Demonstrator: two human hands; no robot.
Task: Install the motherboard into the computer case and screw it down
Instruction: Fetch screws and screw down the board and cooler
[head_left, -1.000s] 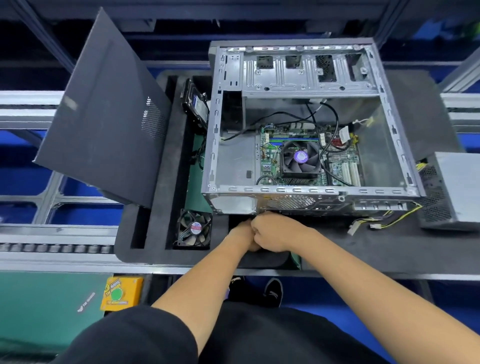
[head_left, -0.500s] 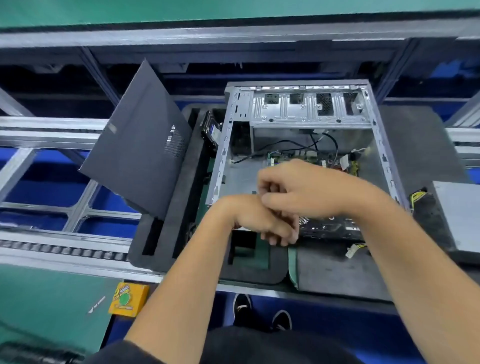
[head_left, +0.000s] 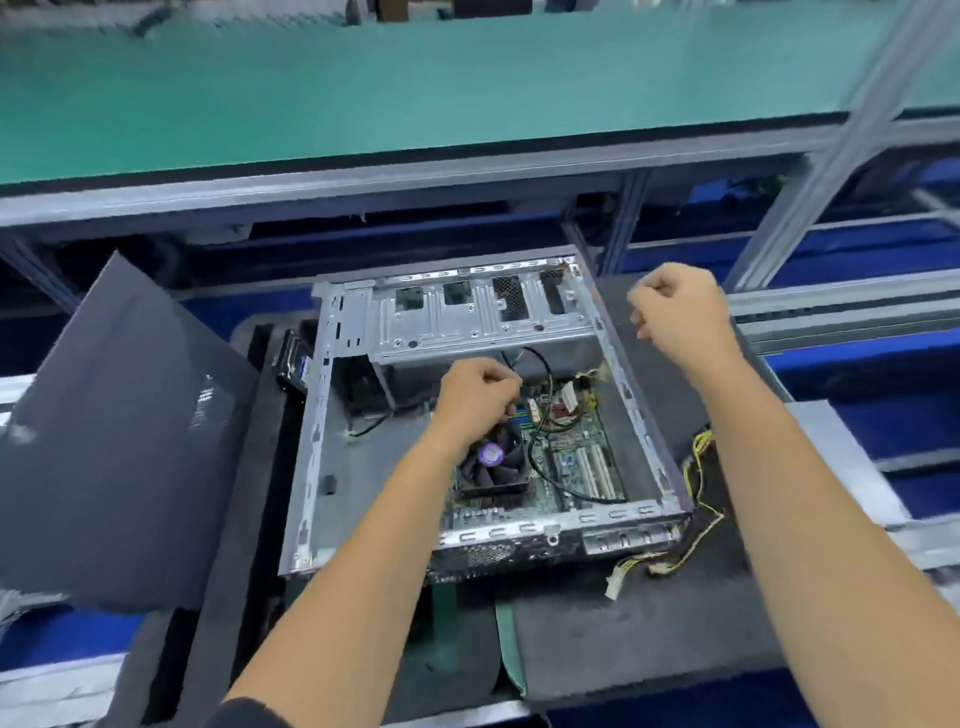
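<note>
we have the motherboard (head_left: 566, 457) already lying flat on the floor of the computer case (head_left: 358, 467), toward the near right corner, with its cooler fan (head_left: 493, 462) up and the black cable (head_left: 540, 457) looping across the board. our left hand (head_left: 480, 397) hovers over the board just beyond the fan, fingers curled in; it may be pinching a screw or a small part, but we cannot tell, since nothing shows between the fingertips. our right hand (head_left: 678, 314) is raised beyond the case's far right corner, also curled, and again we cannot tell whether it holds anything. we see no screwdriver in either hand. by our judgement the board is seated and the step in hand is the screwing down, likely not yet begun. to do it well, we first check that the rear ports sit flush in the near wall's opening and that the holes in the board line up with the standoffs. we move the black cable aside so it is not trapped under a screw head. we start each screw by hand and keep it upright, then tighten in a diagonal order, snug and not forced. the loose yellow and black wires (head_left: 696, 499) hang outside the case on the dark foam mat (head_left: 623, 634); we keep them clear. the side panel (head_left: 119, 436) leans at the left, out of our way.
</note>
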